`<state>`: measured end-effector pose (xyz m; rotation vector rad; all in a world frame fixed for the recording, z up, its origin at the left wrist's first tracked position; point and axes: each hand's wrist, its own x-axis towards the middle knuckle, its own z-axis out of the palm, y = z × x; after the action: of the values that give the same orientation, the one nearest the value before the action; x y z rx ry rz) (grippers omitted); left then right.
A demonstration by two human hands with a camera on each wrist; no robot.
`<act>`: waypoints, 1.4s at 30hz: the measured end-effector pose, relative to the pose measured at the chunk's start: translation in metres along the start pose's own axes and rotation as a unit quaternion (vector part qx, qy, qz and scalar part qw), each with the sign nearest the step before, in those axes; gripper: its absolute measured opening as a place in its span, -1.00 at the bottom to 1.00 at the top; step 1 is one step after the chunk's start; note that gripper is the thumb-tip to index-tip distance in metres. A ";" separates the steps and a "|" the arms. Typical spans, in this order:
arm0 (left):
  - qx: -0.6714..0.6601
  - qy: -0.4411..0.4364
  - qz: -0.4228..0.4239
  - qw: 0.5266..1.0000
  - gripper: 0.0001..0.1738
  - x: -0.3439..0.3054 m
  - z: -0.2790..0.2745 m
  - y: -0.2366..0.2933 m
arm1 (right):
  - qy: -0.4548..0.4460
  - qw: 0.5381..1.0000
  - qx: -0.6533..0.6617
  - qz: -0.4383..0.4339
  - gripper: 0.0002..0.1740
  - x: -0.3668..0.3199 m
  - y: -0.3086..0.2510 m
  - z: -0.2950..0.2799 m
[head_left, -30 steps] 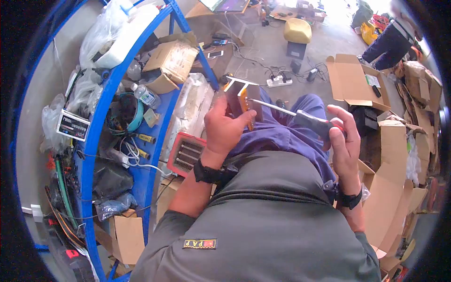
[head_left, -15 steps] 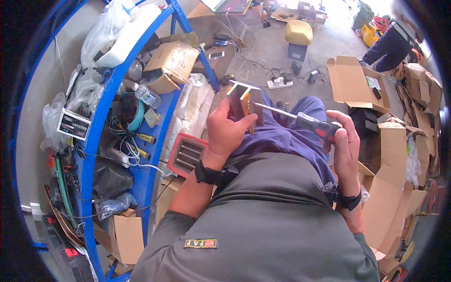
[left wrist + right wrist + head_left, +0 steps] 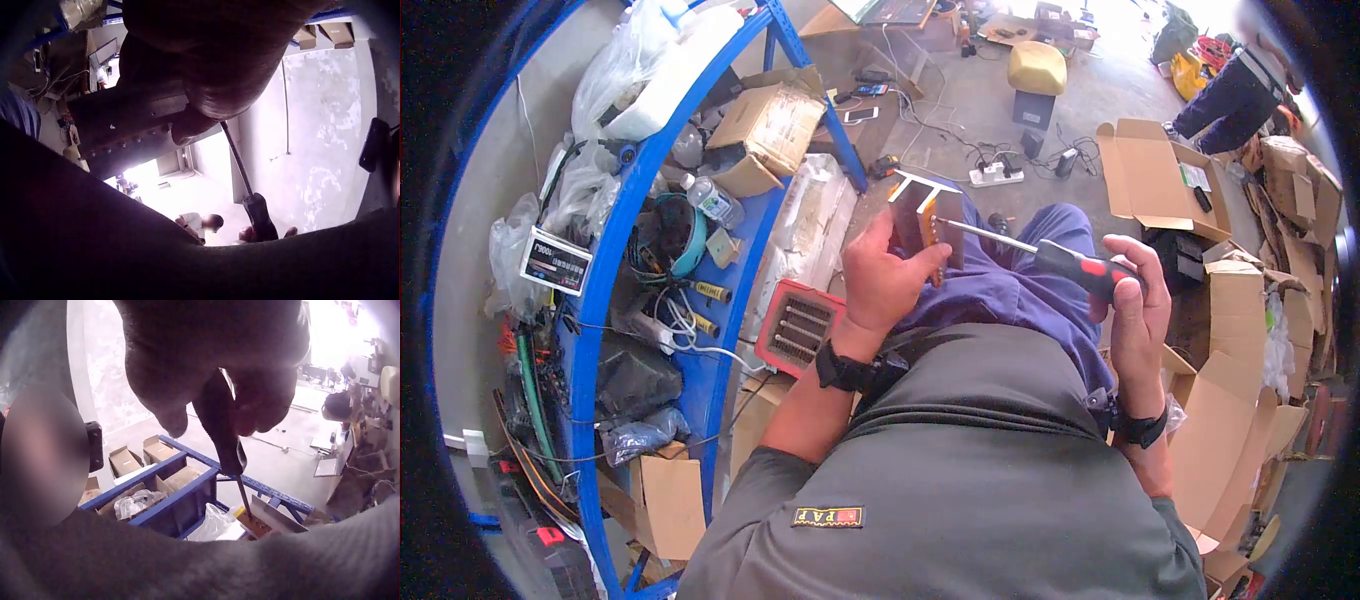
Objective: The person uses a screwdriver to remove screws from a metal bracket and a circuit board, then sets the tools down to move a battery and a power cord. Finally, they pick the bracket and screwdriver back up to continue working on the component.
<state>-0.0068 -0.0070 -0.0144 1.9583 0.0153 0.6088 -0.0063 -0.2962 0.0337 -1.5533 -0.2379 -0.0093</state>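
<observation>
Grey concrete floor (image 3: 1090, 110) runs through a cluttered workroom, with a blue shelf (image 3: 583, 350) on the wearer's side at 9 o'clock from the work. Clock places are read in the head view, around a dark block (image 3: 907, 225), which is up in the air over the wearer's blue trousers (image 3: 1010, 295). It has a pale H-shaped end and an orange edge strip with a row of screws. At 7 o'clock the left hand (image 3: 888, 285) holds it, thumb along the strip, the grip closed round the block. A black-and-red screwdriver (image 3: 1055, 258) reaches in from between 3 and 4 o'clock, its tip at the strip. At 4 o'clock the right hand (image 3: 1138, 310) has its grip curled round the handle. Between 7 and 8 o'clock sits a red case (image 3: 812, 292) with metal rods. Farther out, a white power strip (image 3: 996, 175) lies on the floor at 2 o'clock, a yellow-topped stool (image 3: 1037, 68) stands at 1, and an open cardboard box (image 3: 1135, 180) at 3.
</observation>
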 end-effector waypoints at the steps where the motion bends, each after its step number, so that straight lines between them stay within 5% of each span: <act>1: -0.014 0.004 0.005 1.000 -0.45 0.000 0.001 -0.003 | 0.003 1.000 -0.008 -0.003 -0.31 0.000 0.002 0.000; 2: -0.014 0.004 0.005 1.000 -0.45 0.000 0.001 -0.006 | 0.003 1.000 -0.008 -0.003 -0.31 0.000 0.003 0.003; 4: -0.011 0.004 0.018 1.000 -0.45 0.000 0.002 -0.008 | 0.017 0.990 -0.025 -0.141 -0.29 0.001 0.004 0.011; 7: -0.014 0.003 0.014 1.000 -0.45 0.000 0.002 -0.008 | 0.012 0.981 -0.052 -0.184 -0.25 0.003 0.004 0.012; 11: -0.008 0.004 0.009 1.000 -0.45 -0.001 0.000 -0.002 | -0.006 0.987 -0.054 -0.153 -0.30 0.002 0.000 0.008; 13: 0.000 -0.036 -0.014 0.999 -0.46 -0.001 -0.004 -0.002 | -0.021 0.998 -0.048 -0.034 -0.37 0.000 0.001 0.001; 18: -0.011 -0.034 -0.015 0.999 -0.44 -0.001 -0.004 -0.002 | -0.024 0.994 -0.064 -0.083 -0.41 0.000 0.001 0.007; 21: -0.012 -0.035 -0.014 0.999 -0.43 -0.001 -0.004 -0.004 | -0.006 0.973 -0.095 -0.208 -0.36 0.004 0.004 0.011; 27: -0.035 -0.009 0.011 0.999 -0.44 -0.002 0.000 -0.010 | -0.014 0.988 -0.045 -0.150 -0.34 0.001 -0.002 0.012; 29: -0.026 -0.031 0.000 0.999 -0.45 -0.001 -0.003 -0.004 | -0.022 0.998 -0.039 -0.043 -0.42 -0.001 -0.003 0.006; 34: -0.009 -0.025 -0.024 0.999 -0.49 -0.002 -0.004 -0.004 | -0.034 0.997 -0.061 -0.027 -0.46 0.000 0.001 0.005; 36: -0.015 -0.025 -0.028 0.999 -0.49 -0.002 -0.004 -0.003 | -0.025 0.980 -0.101 -0.172 -0.39 0.002 0.006 0.007; 42: -0.012 -0.031 -0.023 0.999 -0.47 -0.003 -0.003 -0.009 | -0.027 0.975 -0.111 -0.191 -0.38 0.005 0.007 0.008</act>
<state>-0.0083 -0.0009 -0.0216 1.9476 0.0153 0.5149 -0.0017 -0.2869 0.0279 -1.7086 -0.5921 -0.3052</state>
